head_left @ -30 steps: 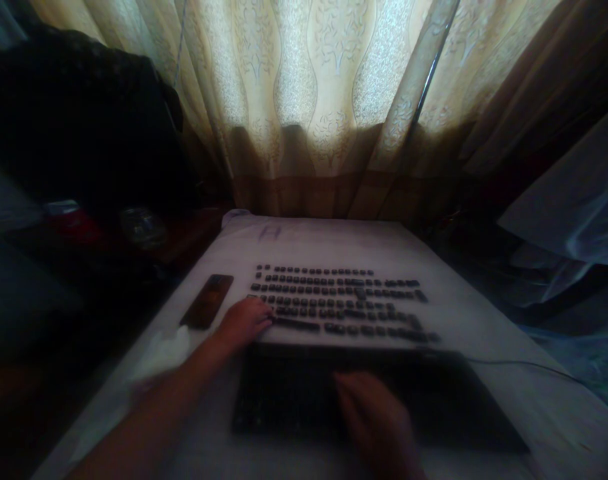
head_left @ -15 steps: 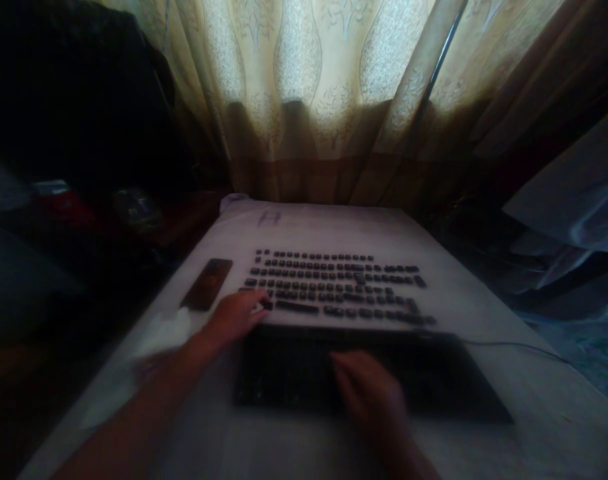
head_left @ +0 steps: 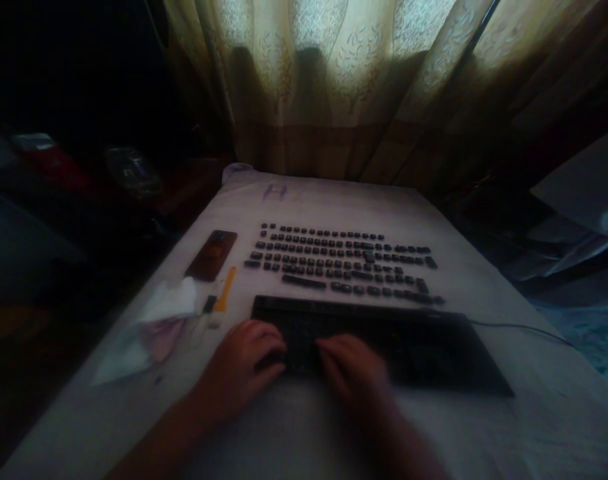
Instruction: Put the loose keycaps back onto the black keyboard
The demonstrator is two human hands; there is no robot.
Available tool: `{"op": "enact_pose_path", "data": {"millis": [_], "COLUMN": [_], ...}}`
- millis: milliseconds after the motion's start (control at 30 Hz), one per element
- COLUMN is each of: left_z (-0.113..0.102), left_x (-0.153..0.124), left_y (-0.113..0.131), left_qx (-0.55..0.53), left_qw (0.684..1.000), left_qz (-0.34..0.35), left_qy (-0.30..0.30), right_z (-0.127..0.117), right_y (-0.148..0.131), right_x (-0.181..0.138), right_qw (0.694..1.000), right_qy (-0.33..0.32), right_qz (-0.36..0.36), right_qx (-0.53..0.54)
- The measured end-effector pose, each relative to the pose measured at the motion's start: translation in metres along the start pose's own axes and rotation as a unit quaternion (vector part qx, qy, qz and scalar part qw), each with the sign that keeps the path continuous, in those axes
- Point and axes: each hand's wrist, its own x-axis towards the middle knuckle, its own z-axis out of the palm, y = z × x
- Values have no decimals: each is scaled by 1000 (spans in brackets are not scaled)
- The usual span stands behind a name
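Note:
A black keyboard base [head_left: 424, 347] lies across the near part of the table, its surface too dark to make out clearly. At its left end, my left hand [head_left: 249, 357] is closed, a dark keycap [head_left: 271, 360] pinched between thumb and fingers. Over the middle-left of the base, my right hand [head_left: 357, 367] has its fingers curled together with the tips touching down; whatever they hold is hidden. Behind the base, loose black keycaps [head_left: 314, 251] are laid out in several rows, with the space bar [head_left: 304, 282] in the nearest row.
Left of the rows lie a brown phone [head_left: 213, 255], a yellow tool [head_left: 227, 289] and a crumpled white plastic bag [head_left: 169, 307]. A cable [head_left: 521, 326] runs from the base to the right edge. A patterned curtain [head_left: 354, 80] hangs behind the table.
My left hand has come back from the nearest keycap row to the keyboard base, bringing a keycap. My right hand stays over the base. The view has tilted downward.

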Motion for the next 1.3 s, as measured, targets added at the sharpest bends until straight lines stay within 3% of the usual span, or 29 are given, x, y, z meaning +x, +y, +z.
{"op": "enact_pose_path", "data": {"millis": [267, 667, 1300], "left_z": [11, 18, 18], "left_x": [-7, -12, -22], "left_y": [2, -5, -8], "left_qx": [38, 42, 54], "left_qw": [998, 997, 996], "left_qz": [-43, -57, -39], "left_qy": [15, 23, 55], "right_z": [-3, 12, 15], "right_y": [-6, -27, -25], "right_x": [2, -4, -5], "right_qw": [1000, 990, 986], "right_qy": [-17, -117, -132], "right_qz": [-10, -77, -100], "right_qx": [0, -31, -32]}}
